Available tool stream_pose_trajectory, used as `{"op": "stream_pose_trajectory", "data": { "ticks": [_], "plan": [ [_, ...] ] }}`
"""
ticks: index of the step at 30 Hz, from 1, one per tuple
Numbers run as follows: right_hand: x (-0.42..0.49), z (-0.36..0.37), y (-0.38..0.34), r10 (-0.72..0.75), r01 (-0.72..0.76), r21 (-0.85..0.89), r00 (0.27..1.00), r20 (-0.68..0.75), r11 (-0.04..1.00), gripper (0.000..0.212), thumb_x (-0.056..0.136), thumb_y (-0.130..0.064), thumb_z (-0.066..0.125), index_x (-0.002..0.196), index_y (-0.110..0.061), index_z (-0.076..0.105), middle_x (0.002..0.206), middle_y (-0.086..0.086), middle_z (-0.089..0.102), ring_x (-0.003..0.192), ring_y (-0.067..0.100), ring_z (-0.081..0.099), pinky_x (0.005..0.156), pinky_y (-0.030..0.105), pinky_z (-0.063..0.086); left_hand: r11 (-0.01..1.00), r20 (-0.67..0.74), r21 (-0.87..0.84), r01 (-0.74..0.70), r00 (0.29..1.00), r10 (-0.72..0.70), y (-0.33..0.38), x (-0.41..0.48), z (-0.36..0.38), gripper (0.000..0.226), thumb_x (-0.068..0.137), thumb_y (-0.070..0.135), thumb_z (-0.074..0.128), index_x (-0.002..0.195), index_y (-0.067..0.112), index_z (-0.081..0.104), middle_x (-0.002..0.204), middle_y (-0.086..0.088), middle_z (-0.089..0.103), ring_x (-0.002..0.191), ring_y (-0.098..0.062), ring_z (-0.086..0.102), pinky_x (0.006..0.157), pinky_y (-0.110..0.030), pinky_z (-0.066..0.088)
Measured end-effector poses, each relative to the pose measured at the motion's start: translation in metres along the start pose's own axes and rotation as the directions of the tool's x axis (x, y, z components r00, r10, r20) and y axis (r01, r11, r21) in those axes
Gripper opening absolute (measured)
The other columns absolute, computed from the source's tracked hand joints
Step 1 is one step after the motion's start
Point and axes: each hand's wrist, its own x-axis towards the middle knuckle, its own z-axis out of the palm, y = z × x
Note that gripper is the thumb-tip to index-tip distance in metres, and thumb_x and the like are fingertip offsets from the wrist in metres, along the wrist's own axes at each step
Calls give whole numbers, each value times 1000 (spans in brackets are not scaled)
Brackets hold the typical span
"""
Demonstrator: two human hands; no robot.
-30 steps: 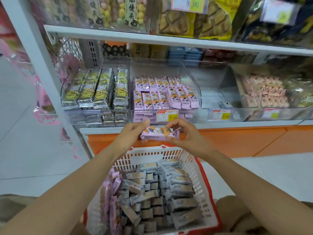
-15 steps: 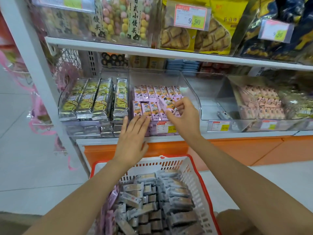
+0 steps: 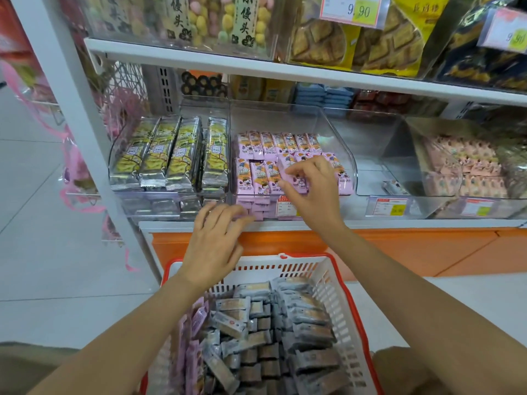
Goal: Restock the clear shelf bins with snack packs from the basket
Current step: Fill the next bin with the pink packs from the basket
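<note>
Shop aisle, white shelving, clear shelf bins in a row. Middle bin (image 3: 343,143): rigid clear plastic, curved front wall, two rows of pink packs (image 3: 258,175) lying flat, long axes front to back.

Right hand (image 3: 310,189) is inside the bin, thumb and bent fingers closed on one pink pack (image 3: 289,178) in the front row. Left hand (image 3: 216,243) hovers before the bin's lip, fingers loosely spread, holding nothing.

Basket (image 3: 353,303) sits directly below both hands: white lattice plastic, red rim. It is mostly grey packs (image 3: 299,323). The spare pink ones (image 3: 194,337) stand on edge along its left wall, nearer the left hand. All wrappers are glossy film with crimped ends, likely slippery.
</note>
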Motion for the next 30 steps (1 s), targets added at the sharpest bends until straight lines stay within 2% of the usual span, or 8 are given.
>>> {"op": "stream_pose_trajectory", "data": {
  "ticks": [3,6,14,18,21,24,28,30],
  "plan": [
    [-25,1,-17,-153,114,224,975,161,968,6,89,-13,68,94,-11,66,87,-4,52,76,4,49,71,14,40,1000,64,-1,7,998,-7,-15,-21,6,31,78,21,46,107,14,58,101,-5,58,95,-28,51,93,-40,33],
    [-57,19,-21,-158,38,342,931,330,939,7,89,-9,68,96,-8,68,79,-3,55,69,12,50,67,16,40,991,192,47,124,972,-131,-35,-42,18,45,74,19,64,118,13,58,105,-6,59,98,-29,53,93,-40,34],
    [-137,102,13,44,-252,159,647,762,955,17,94,-28,65,108,-18,67,89,-14,59,77,3,53,71,19,44,956,387,165,244,875,-290,-49,-82,37,81,73,16,73,147,7,42,131,-14,54,124,-36,47,113,-53,29],
    [-156,140,23,155,-319,24,525,837,947,24,93,-31,65,113,-18,64,107,2,64,94,15,60,84,32,50,940,448,211,267,829,-336,-58,-99,51,89,74,22,77,151,5,36,146,-16,48,138,-36,39,118,-54,20],
    [-166,166,29,186,-348,-13,471,862,938,28,93,-32,66,116,-17,62,104,-2,62,88,12,59,78,26,51,941,438,202,270,834,-334,-63,-106,58,86,76,21,73,151,3,35,152,-16,41,143,-36,32,119,-56,19],
    [-174,191,34,218,-358,-62,414,884,932,29,94,-29,65,117,-12,59,102,-2,61,86,12,57,70,19,44,934,401,177,309,845,-355,-64,-107,67,84,75,20,70,150,3,36,149,-17,43,141,-36,31,119,-56,18],
    [-186,219,41,277,-403,-135,317,907,905,25,91,-32,66,111,-18,57,110,2,61,96,17,59,85,37,52,924,326,162,347,865,-382,-63,-107,80,74,75,19,61,144,3,41,140,-19,50,134,-37,36,118,-54,19],
    [-191,226,41,305,-469,-148,278,911,871,28,91,-35,66,113,-21,55,112,-1,61,97,15,58,81,32,49,922,290,158,352,877,-384,-64,-108,84,68,78,23,48,142,3,41,137,-19,51,131,-37,37,117,-54,19]
  ]
}}
